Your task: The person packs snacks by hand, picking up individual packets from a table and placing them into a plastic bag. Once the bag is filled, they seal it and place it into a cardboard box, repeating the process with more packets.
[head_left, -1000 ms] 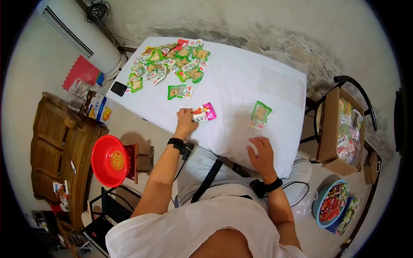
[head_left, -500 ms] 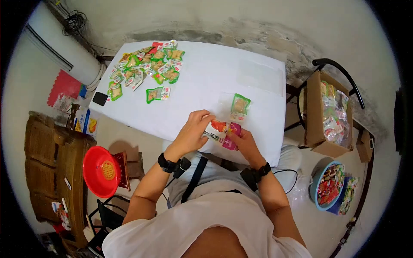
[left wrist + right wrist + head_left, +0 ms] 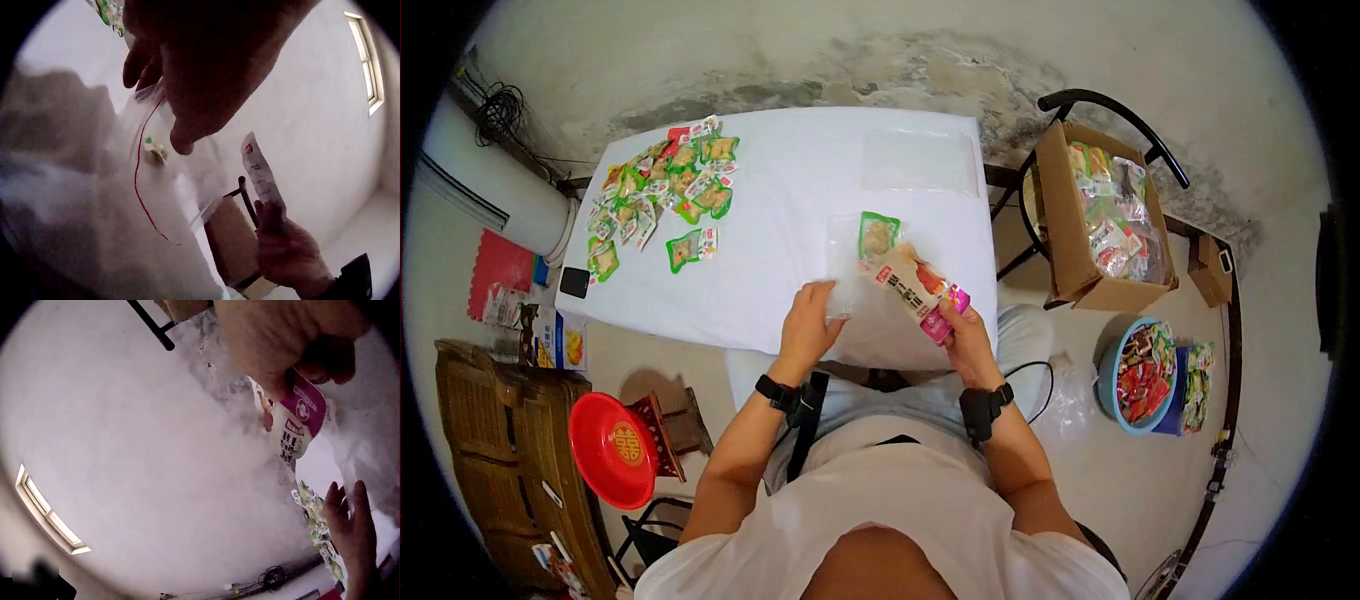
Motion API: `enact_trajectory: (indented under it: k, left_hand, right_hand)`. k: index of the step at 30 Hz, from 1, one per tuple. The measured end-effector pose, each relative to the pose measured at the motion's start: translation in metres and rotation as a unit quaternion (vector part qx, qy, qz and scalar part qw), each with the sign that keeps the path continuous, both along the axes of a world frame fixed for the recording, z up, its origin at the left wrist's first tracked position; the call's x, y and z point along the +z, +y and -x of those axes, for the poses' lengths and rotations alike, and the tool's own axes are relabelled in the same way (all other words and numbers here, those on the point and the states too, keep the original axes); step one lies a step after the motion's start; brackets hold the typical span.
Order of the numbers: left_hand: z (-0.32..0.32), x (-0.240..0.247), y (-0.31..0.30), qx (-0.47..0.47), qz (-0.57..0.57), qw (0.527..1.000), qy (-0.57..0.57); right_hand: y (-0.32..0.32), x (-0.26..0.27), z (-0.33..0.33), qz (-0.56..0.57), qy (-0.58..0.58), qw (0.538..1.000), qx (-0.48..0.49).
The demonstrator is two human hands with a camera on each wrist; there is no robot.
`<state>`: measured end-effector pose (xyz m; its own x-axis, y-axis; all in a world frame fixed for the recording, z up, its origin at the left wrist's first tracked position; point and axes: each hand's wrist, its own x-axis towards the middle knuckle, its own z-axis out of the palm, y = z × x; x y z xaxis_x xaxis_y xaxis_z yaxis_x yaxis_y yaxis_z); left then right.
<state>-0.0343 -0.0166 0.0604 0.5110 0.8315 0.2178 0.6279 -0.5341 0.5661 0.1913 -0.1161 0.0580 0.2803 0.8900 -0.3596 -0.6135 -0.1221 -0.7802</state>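
Head view, read left to right

- A red basin (image 3: 612,450) is noted on the floor at 8 o'clock
- Heaped snack packets (image 3: 660,185) are spread at the 10 o'clock corner of the white table (image 3: 800,170), with a lone green packet (image 3: 692,247) set apart at the heap's 5 o'clock
- The left hand (image 3: 810,325) is laid on the near edge of the clear bag (image 3: 845,255). Its fingers (image 3: 359,506) are seen straight and close together in the right wrist view. Whether the thumb nips the film cannot be told
- A bagged green packet (image 3: 878,235) is seen at the bag's 12 o'clock end
- The pink-and-white packet (image 3: 915,283) is held tilted over the bag, free end toward 10 o'clock. Its pink end is clamped between the thumb and curled fingers of the right hand (image 3: 965,345)
- A cardboard box (image 3: 1060,230) is seen on a chair at 2 o'clock, and a blue bowl (image 3: 1105,375) of snacks on the floor at 4 o'clock

Risks, as judged:
- The packet is gripped at one end only, so it could swing or slip out
- The slack film seems only pressed, so a packet corner could snag the bag's edge and shove it
- The bag lies at the table's near edge and could be dragged off
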Motion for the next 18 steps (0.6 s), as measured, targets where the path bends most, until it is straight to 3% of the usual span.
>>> enact_trajectory:
  k: [4,7,9,13,18]
  left_hand:
    - [-0.002,-0.006,0.004,0.028,-0.042,0.998,0.028]
    - [-0.006,-0.006,0.004,0.028,-0.031,0.999,-0.03]
    - [-0.013,-0.002,0.0,0.015,-0.029,0.997,-0.074]
    - [-0.025,-0.002,-0.009,0.008,-0.021,0.994,-0.105]
    - [-0.026,-0.004,-0.017,0.007,-0.088,0.991,-0.105]
  right_hand:
    - [-0.014,0.001,-0.009,-0.009,-0.004,0.999,0.033]
    - [-0.026,0.013,-0.012,-0.003,0.025,0.999,0.023]
    - [-0.04,0.011,-0.023,0.011,0.002,0.985,0.173]
    - [-0.042,0.003,-0.019,0.087,-0.076,0.964,0.24]
    - [-0.034,-0.012,-0.012,0.072,-0.051,0.99,0.112]
